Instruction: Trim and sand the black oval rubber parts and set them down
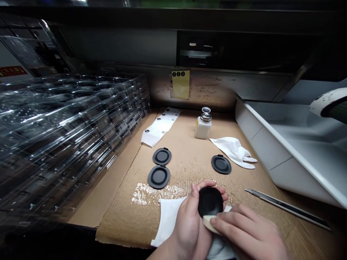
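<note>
My left hand [189,224] holds a round black disc [210,201] by its edge, fingers curled around it, over a white cloth [168,220] on the cardboard. My right hand [249,233] presses a small white wipe [209,221] against the disc's lower edge. Two similar black discs [162,156] [158,176] lie to the left on the cardboard. A third disc [221,164] lies to the right.
A tall stack of clear plastic trays [62,122] fills the left. A white pump bottle [203,124], label strip [159,126] and white glove [234,151] lie at the back. A slim blade tool [284,207] lies on the right beside a white bin [284,151].
</note>
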Action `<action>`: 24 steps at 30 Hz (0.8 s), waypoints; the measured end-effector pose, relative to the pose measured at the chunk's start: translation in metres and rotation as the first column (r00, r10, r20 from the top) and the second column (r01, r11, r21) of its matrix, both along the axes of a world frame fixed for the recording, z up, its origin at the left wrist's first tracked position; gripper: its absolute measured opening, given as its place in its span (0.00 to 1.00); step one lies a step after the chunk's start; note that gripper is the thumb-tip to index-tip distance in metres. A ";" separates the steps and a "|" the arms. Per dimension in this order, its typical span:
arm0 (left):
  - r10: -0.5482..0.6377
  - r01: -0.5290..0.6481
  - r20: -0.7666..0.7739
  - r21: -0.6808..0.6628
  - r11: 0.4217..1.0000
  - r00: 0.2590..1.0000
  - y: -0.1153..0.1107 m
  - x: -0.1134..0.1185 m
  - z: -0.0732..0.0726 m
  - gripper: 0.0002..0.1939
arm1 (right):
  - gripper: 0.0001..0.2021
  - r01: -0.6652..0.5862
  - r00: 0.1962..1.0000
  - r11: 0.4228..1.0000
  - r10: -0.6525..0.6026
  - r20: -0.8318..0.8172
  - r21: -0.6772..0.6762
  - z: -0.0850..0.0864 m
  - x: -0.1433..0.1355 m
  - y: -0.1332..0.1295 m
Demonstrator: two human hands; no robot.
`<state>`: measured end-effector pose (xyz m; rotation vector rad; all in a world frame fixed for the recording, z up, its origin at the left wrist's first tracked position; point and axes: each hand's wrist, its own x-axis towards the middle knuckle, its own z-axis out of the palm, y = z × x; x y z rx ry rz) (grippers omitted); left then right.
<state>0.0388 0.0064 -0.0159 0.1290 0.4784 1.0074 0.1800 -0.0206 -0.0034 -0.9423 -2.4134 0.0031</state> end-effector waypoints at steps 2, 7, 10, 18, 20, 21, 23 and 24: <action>0.000 0.000 0.002 0.008 1.000 1.000 -0.001 0.000 0.001 0.21 | 0.11 0.040 0.999 0.999 -0.040 0.031 0.017 0.001 0.016 -0.001; 0.012 -0.013 0.032 0.055 0.998 0.999 -0.002 -0.001 0.004 0.20 | 0.17 0.208 0.976 0.978 -0.205 -0.073 0.033 0.005 0.028 0.003; 0.011 -0.013 0.040 0.060 0.998 0.999 -0.002 -0.001 0.002 0.22 | 0.18 0.244 0.955 0.969 -0.233 -0.181 0.042 0.006 0.009 0.002; 0.036 -0.037 0.042 0.031 0.999 0.998 0.000 0.002 0.002 0.20 | 0.17 0.380 0.910 0.911 -0.339 -0.238 0.157 -0.010 -0.041 0.017; 0.059 -0.059 0.023 0.012 0.998 0.998 0.000 0.002 0.004 0.19 | 0.13 0.421 0.880 0.899 -0.372 -0.296 0.120 -0.005 -0.046 0.025; 0.065 -0.065 0.028 0.008 0.998 0.997 -0.001 0.002 0.005 0.19 | 0.11 0.432 0.864 0.898 -0.386 -0.323 0.081 -0.001 -0.047 0.027; 0.065 -0.066 0.070 0.012 0.998 0.995 -0.001 0.001 0.004 0.21 | 0.09 0.466 0.816 0.885 -0.426 -0.392 0.009 0.008 -0.043 0.028; 0.057 -0.058 0.092 0.014 0.998 0.994 -0.001 0.000 0.003 0.22 | 0.09 0.500 0.781 0.866 -0.457 -0.427 -0.010 0.012 -0.039 0.026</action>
